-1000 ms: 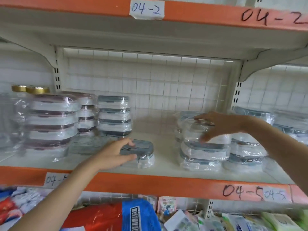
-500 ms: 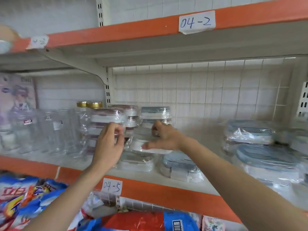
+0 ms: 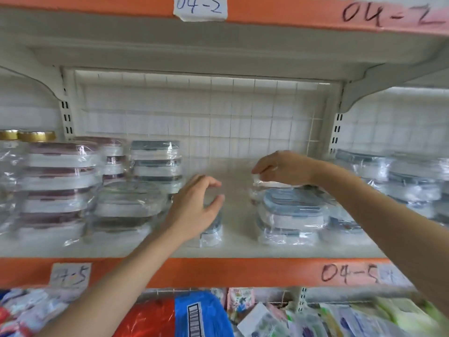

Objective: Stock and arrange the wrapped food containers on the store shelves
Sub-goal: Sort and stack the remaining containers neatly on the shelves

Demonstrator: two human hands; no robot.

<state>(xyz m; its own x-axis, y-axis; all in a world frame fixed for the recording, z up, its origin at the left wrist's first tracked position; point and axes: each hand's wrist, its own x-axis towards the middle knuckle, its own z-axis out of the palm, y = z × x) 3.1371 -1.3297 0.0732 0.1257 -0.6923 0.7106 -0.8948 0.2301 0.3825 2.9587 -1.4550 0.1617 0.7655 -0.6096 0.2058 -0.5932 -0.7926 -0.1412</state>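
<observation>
Plastic-wrapped food containers stand in stacks on the white shelf [image 3: 243, 249]. My left hand [image 3: 194, 210] hovers with its fingers spread and curved just in front of a single small grey-lidded container [image 3: 211, 231], holding nothing. My right hand [image 3: 284, 166] is over the blue-lidded stack [image 3: 291, 212] in the middle right, and its fingertips pinch the clear wrap of the top container [image 3: 267, 187]. To the left stand a pink-lidded stack [image 3: 60, 181], a grey-lidded stack [image 3: 155, 164] and a lower stack [image 3: 126, 207] in front of it.
More wrapped blue-lidded containers [image 3: 408, 181] fill the shelf's right end. Gold-lidded jars [image 3: 36, 136] stand at the far left. The shelf above [image 3: 218, 45] hangs low overhead. An orange front rail [image 3: 218, 271] carries 04-5 labels. Bagged goods [image 3: 194, 314] lie on the shelf below.
The view swung left and back. My right hand went from the left stacks back over the blue-lidded stack. My left hand came off the left stacks to the small container.
</observation>
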